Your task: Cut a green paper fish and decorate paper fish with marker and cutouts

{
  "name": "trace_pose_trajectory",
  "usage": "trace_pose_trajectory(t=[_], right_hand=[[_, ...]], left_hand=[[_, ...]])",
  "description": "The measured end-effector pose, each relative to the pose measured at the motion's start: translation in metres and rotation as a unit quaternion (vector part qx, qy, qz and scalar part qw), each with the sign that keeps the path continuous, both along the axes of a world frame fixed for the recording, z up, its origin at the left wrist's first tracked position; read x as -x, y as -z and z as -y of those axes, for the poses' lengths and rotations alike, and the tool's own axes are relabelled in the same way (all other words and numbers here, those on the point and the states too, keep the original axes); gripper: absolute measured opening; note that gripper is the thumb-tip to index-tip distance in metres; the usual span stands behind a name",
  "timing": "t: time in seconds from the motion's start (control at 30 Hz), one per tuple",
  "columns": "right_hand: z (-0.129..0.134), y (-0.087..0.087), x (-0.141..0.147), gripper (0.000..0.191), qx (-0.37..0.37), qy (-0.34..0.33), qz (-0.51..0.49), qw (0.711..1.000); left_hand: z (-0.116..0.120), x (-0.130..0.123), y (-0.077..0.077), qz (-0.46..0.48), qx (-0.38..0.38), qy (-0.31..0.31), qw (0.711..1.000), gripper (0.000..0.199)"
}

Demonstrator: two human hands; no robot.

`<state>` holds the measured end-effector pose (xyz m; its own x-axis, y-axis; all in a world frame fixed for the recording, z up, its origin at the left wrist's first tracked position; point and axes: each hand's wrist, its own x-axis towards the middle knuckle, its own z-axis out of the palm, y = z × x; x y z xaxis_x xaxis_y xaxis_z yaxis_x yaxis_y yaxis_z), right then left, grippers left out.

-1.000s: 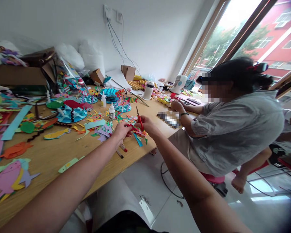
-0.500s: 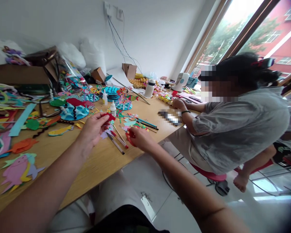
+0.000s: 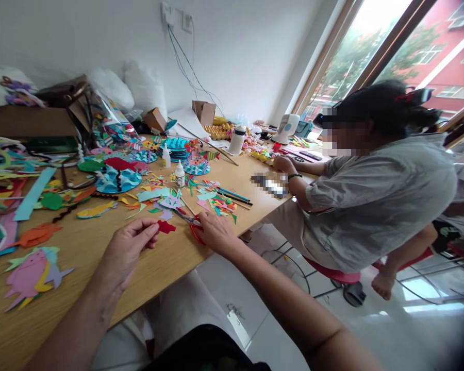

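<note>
Between the thumb and fingers of my left hand [image 3: 133, 239] is a small red paper piece [image 3: 166, 226] with a notched outline, held just above the table. My right hand [image 3: 216, 230] is closed at the red handles of a pair of scissors [image 3: 193, 221], low at the table's front edge. The blades point away and to the left, over coloured scraps [image 3: 174, 200]. Beyond the scraps stands a white glue bottle [image 3: 180, 175]. Pens [image 3: 234, 196] lie to the right of the scraps.
Paper fish [image 3: 33, 273] lie at the left. Blue wavy decorations [image 3: 118, 178] with paper fish stand further back. A co-worker [image 3: 386, 196] sits at the right, hands on the table. A white canister [image 3: 237, 140] and boxes [image 3: 203, 112] are near the wall.
My left hand has come lower and nearer with the red paper. My right hand has shifted slightly left, and the scissors' blades now show over the scraps.
</note>
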<state>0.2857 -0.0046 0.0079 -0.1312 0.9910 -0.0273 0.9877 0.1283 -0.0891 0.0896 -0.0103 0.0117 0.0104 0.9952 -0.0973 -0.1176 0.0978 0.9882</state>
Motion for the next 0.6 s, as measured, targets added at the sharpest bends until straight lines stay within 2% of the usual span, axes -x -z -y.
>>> trace_pose_trajectory(t=[0.2, 0.3, 0.37, 0.5, 0.6], right_hand=[[-0.012, 0.0, -0.021, 0.028, -0.02, 0.044, -0.033, 0.998], [-0.028, -0.004, -0.044, 0.023, -0.069, 0.09, -0.065, 0.991], [-0.045, -0.006, -0.061, 0.022, -0.073, 0.099, -0.067, 0.99], [-0.075, -0.008, -0.087, 0.019, -0.051, 0.066, -0.066, 0.994], [-0.089, -0.007, -0.094, 0.018, -0.037, 0.022, -0.062, 0.997]], left_hand=[[-0.001, -0.011, 0.0, -0.005, 0.007, 0.018, 1.0, 0.032], [-0.007, -0.02, -0.004, -0.031, -0.008, 0.049, 0.998, 0.028], [-0.013, -0.029, -0.007, -0.057, -0.015, 0.082, 0.995, 0.024], [-0.03, -0.052, -0.01, -0.087, -0.016, 0.134, 0.987, 0.014], [-0.04, -0.066, -0.005, -0.093, -0.001, 0.157, 0.983, 0.008]])
